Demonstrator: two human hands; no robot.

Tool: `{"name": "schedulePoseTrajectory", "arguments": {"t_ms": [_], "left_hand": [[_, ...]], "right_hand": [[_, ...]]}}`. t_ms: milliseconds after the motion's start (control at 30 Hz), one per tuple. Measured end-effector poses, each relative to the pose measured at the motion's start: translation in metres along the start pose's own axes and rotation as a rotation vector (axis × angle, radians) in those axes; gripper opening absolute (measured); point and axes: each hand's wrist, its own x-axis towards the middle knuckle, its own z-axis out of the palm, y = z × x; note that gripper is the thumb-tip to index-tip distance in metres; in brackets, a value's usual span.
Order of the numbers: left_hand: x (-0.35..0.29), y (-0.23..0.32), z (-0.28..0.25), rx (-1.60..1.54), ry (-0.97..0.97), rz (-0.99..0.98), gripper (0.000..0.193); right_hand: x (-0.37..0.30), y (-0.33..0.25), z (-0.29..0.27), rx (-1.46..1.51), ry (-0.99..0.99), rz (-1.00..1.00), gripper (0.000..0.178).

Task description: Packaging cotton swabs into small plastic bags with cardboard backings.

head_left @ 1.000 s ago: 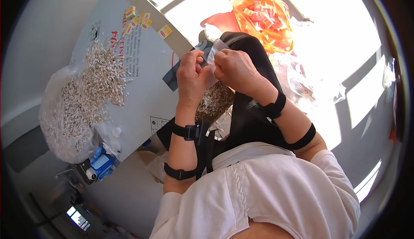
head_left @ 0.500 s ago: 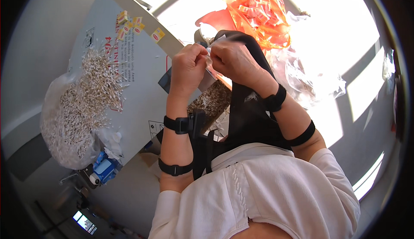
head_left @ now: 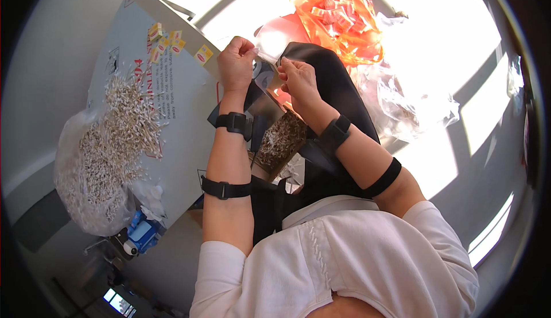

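Observation:
Between my two hands stretches a small, thin piece of clear plastic [head_left: 270, 57], like a little bag; glare blurs its outline. My left hand [head_left: 236, 64] pinches one side of it near the table's corner. Opposite, my right hand [head_left: 299, 81] holds its other side with fingertips, above my dark-clothed leg. Below them is an open box [head_left: 265, 175] with many cotton swabs [head_left: 281, 139]. A big heap of cotton swabs [head_left: 129, 117] spills from a clear plastic bag [head_left: 72, 189] onto the table, left of my left arm.
Several small yellow-and-white cards [head_left: 174, 41] lie at the far end of the grey table [head_left: 186, 140]. An orange plastic bag [head_left: 367, 45] with red-and-white packs stands on the sunlit floor. Clear plastic bags [head_left: 396, 108] lie beside it. A blue object [head_left: 142, 235] sits below the table's near edge.
My hands were close together and have moved apart, the left one farther away and leftward. The clear plastic now shows between them.

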Motion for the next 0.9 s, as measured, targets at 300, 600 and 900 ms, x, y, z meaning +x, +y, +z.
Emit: {"name": "schedulePoseTrajectory", "arguments": {"t_ms": [300,600,900], "left_hand": [[0.0,-0.015,0.003,0.01,-0.079,0.045,0.012],[-0.014,-0.008,-0.016,0.015,-0.165,0.105,0.009],[-0.009,-0.004,-0.03,0.156,-0.307,0.0,0.016]], "right_hand": [[0.014,0.01,0.014,0.097,0.075,0.028,0.017],[-0.009,0.01,0.01,0.08,0.062,-0.032,0.014],[-0.03,0.02,0.016,0.07,0.013,-0.046,0.014]]}}
